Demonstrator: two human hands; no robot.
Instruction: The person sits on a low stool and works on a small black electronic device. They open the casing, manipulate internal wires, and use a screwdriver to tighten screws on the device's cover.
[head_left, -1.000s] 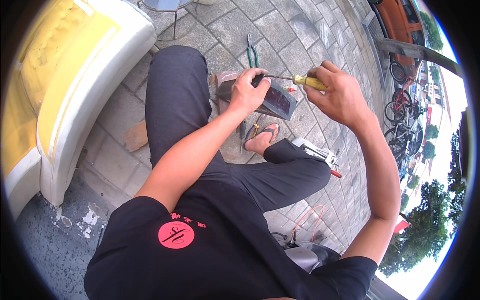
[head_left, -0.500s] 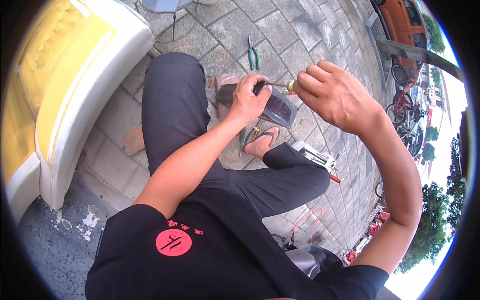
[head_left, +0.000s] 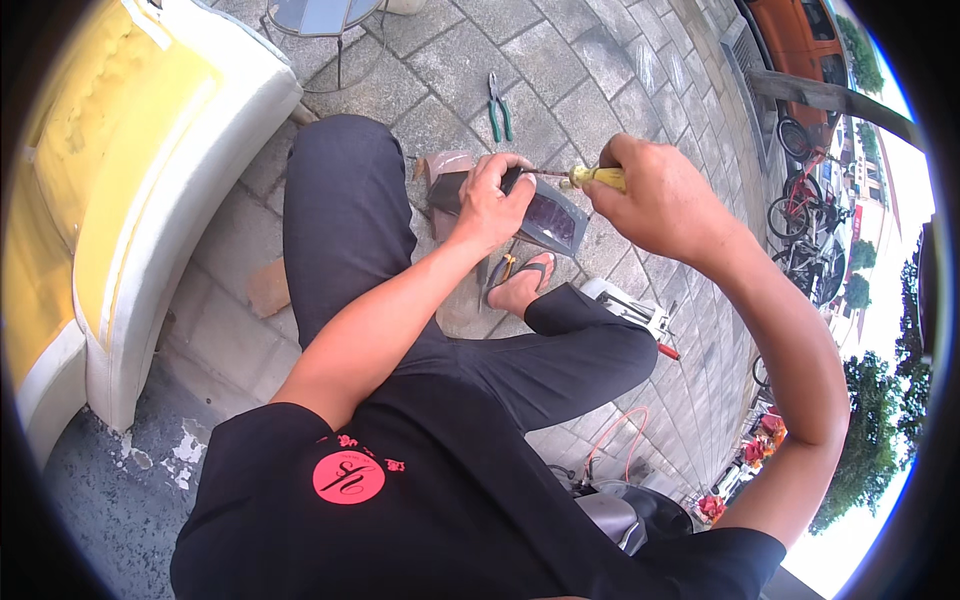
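Note:
In my right hand (head_left: 655,195) is a screwdriver (head_left: 597,179) with a yellow handle, its thin shaft pointing left. The shaft's end meets a small black part (head_left: 512,180) that my left hand (head_left: 490,205) pinches between thumb and fingers. What the part is I cannot make out. Below my left hand rests a dark grey, box-like object (head_left: 570,248) with a glossy dark window, tilted in front of my knees. Part of it is hidden behind my left hand.
Green-handled pliers (head_left: 499,108) lie on the paving beyond. Beside my sandalled foot (head_left: 520,285) are yellow-and-black handles of a tool (head_left: 505,268). A white tool case or frame (head_left: 630,306) and a red-handled tool (head_left: 668,351) lie right. A yellow-and-white padded seat (head_left: 190,180) stands left.
My right hand has turned and dropped slightly, so more of the yellow handle shows. My left hand stays on the black part, nearly still.

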